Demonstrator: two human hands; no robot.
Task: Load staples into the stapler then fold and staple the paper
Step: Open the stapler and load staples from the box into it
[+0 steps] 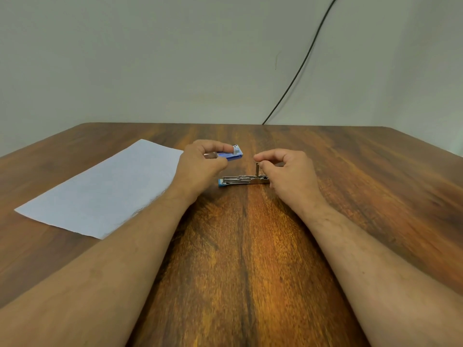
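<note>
While our left hand (200,162) pinches the blue staple box (231,154) at frame centre, our right hand (288,171) pinches a staple strip (257,169) upright over the opened stapler (244,181); the paper (100,189) lies flat at left.

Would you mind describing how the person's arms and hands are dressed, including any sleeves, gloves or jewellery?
Both forearms are bare as far as the frame shows, with no sleeves in view. The left hand and right hand wear no gloves, and no watch, bracelet or ring is visible. Fine hair shows on the forearms.
</note>
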